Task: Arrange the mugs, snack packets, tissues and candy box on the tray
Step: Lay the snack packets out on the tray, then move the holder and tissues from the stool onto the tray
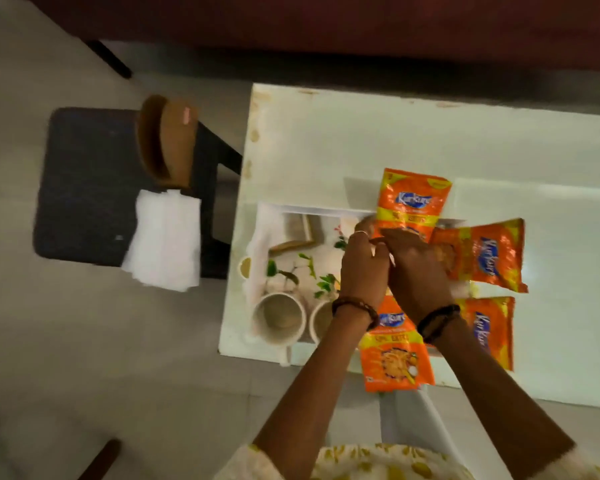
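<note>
A white tray [257, 251] with a leaf print lies on the white table [326, 140]. Two cream mugs stand at its near left: one [279, 320] in full view, the other [321, 318] partly behind my left forearm. Several orange snack packets fan out over the tray's right side: a far one [413, 199], a right one [489, 258], a near one [395, 362] and a near-right one [489, 330]. My left hand [362, 268] curls on the far packet's lower corner. My right hand [416, 268] lies across the packets' inner ends, its grip hidden.
A dark stool [87, 181] stands left of the table. It carries a stack of white tissues [165, 240] and a brown box-like container [167, 140]. A dark red sofa edge [326, 22] runs along the far side. The floor is pale tile.
</note>
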`<control>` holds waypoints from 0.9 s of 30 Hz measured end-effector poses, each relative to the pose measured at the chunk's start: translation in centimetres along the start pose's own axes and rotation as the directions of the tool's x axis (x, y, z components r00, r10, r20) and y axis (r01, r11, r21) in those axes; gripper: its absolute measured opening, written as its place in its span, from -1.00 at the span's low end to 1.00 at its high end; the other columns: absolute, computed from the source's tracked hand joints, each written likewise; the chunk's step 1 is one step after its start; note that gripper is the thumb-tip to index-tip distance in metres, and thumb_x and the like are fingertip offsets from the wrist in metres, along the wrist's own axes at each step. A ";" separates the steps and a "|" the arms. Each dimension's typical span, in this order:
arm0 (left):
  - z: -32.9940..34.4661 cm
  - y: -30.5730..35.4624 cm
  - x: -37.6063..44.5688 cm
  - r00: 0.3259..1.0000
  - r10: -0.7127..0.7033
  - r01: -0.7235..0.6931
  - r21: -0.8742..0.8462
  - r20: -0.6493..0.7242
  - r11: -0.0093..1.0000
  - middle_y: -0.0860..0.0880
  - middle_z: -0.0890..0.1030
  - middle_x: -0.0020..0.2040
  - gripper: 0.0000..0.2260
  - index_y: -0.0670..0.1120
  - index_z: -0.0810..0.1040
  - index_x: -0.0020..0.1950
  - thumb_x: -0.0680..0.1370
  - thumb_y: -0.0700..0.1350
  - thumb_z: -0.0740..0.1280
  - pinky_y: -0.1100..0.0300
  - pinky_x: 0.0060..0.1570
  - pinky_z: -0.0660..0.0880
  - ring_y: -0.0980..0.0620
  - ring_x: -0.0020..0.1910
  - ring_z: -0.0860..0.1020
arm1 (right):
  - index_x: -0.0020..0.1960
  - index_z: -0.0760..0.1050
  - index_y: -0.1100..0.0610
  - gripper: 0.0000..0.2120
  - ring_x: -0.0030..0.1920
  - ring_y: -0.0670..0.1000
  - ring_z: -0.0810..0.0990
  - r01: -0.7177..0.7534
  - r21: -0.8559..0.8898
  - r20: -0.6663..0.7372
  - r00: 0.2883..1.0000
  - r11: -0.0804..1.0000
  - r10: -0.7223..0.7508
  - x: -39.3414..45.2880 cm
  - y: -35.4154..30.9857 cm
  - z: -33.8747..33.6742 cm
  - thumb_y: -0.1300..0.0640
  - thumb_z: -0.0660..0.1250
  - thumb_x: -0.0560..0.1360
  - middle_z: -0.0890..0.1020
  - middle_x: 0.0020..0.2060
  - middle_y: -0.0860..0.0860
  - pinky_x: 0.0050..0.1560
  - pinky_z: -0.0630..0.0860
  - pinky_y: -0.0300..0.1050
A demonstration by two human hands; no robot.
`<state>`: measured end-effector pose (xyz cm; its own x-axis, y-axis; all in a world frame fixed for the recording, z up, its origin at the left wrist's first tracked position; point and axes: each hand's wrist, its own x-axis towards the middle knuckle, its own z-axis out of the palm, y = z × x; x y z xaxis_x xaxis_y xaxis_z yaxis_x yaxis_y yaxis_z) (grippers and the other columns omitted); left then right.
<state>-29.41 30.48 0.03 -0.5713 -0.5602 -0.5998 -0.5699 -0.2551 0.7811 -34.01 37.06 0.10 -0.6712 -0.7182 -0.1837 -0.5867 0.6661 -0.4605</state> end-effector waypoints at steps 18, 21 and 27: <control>-29.0 -0.8 12.6 0.836 0.152 0.025 0.313 -0.527 0.949 -0.16 0.45 0.35 -0.60 -0.13 0.32 0.36 0.53 -0.13 0.28 -0.02 0.29 0.40 -0.14 0.31 0.44 | 0.31 0.38 0.15 -0.69 0.11 0.13 0.54 0.333 0.126 0.033 0.940 0.934 -0.340 20.5 -23.1 8.4 0.22 0.15 0.57 0.50 0.21 0.17 0.11 0.49 -0.13; -30.1 -0.7 14.2 0.847 0.173 0.088 0.455 -0.502 0.886 -0.20 0.58 0.17 -0.74 -0.15 0.45 0.21 0.55 -0.13 0.26 -0.06 0.18 0.48 -0.16 0.16 0.56 | 0.27 0.40 0.14 -0.70 0.09 0.13 0.54 0.402 -0.016 0.085 0.913 0.916 -0.399 22.7 -23.6 9.8 0.19 0.20 0.55 0.45 0.22 0.15 0.06 0.49 -0.17; -30.7 -0.4 13.4 0.796 0.398 -0.012 0.646 -0.455 0.763 -0.22 0.64 0.05 -0.79 -0.19 0.53 0.13 0.55 -0.14 0.25 -0.03 0.12 0.51 -0.16 0.04 0.61 | 0.13 0.48 0.17 -0.80 0.04 0.14 0.54 0.494 -0.114 0.047 0.869 0.862 -0.492 21.4 -21.5 8.7 0.16 0.24 0.53 0.49 0.17 0.17 -0.02 0.46 -0.20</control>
<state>-18.73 -1.08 -2.97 -0.4129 -0.9066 -0.0878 -0.8099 0.3213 0.4907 -31.85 5.60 -1.47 -0.2730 -0.9617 0.0258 -0.8891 0.2420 -0.3885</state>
